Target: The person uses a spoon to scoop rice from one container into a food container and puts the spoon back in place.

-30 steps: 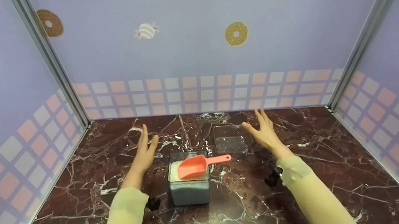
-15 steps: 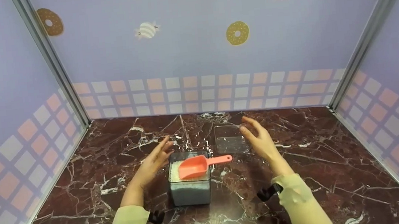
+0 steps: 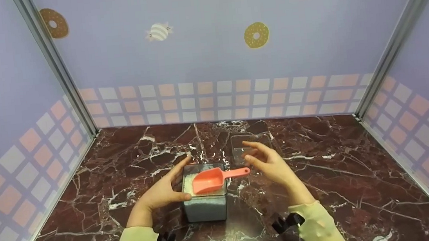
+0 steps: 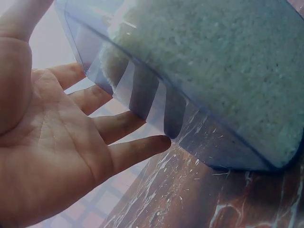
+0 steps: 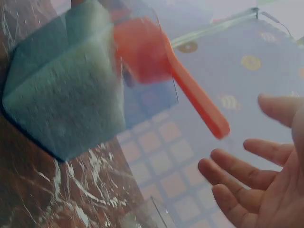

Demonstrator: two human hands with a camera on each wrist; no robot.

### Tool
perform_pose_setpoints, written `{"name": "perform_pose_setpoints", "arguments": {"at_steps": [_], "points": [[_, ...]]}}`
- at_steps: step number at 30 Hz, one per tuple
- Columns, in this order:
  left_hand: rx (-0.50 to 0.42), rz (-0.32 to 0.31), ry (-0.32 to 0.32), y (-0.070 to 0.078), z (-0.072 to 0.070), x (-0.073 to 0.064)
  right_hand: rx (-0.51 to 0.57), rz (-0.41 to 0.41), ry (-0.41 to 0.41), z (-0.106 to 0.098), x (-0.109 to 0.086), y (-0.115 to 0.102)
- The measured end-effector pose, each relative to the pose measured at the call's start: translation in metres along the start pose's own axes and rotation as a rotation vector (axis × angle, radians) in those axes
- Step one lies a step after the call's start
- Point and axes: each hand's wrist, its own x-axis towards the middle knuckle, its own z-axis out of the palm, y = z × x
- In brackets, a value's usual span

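Note:
A clear square container [image 3: 206, 210] of white rice [image 4: 213, 71] stands on the marble-patterned table. Across its top lies an orange-pink scoop [image 3: 208, 181], its handle [image 5: 199, 102] sticking out past the right rim. My left hand [image 3: 160, 192] is at the container's left side, thumb by the near left corner and fingers toward the far left one. In the left wrist view those fingers [image 4: 128, 126] stretch straight along the clear wall. To the right, my right hand [image 3: 276, 167] hovers with loosely bent fingers near the scoop handle's end, with a gap between them in the right wrist view.
A shallow clear plastic box [image 3: 240, 145] lies behind the container, partly hidden by my right hand. White grains [image 3: 238, 160] are scattered on the dark red table [image 3: 362, 185]. Lilac panels [image 3: 200, 55] with printed sweets enclose the back and both sides.
My left hand has moved right, to the container's side. My right hand has come left and a little toward me, closer to the scoop handle. Container and scoop have stayed put.

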Motion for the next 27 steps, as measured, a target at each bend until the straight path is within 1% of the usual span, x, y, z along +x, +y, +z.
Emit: {"name": "perform_pose_setpoints", "arguments": {"at_steps": [4,6,9,11,13,19,22,27], "points": [[-0.001,-0.007,-0.008,0.001,0.001,-0.002,-0.01,0.085,-0.08,0.005,-0.005,-0.003],[0.0,-0.015,-0.012,0.001,0.001,-0.002,0.013,0.126,-0.112,0.008,-0.006,-0.005],[-0.009,-0.013,-0.025,0.002,0.003,-0.002,0.065,0.148,-0.141,0.011,-0.008,-0.007],[-0.023,-0.004,-0.034,0.002,0.003,-0.002,0.094,0.156,-0.143,0.012,-0.009,-0.007],[-0.017,-0.001,-0.035,0.003,0.003,-0.001,0.114,0.156,-0.14,0.013,-0.01,-0.007],[0.02,-0.021,-0.026,0.006,0.003,-0.002,0.175,0.168,-0.132,0.014,-0.009,-0.007],[0.01,-0.016,-0.034,0.006,0.003,-0.002,0.196,0.198,-0.13,0.014,-0.009,-0.008],[-0.002,-0.001,-0.036,0.006,0.002,-0.001,0.199,0.24,-0.131,0.014,-0.009,-0.008]]}}
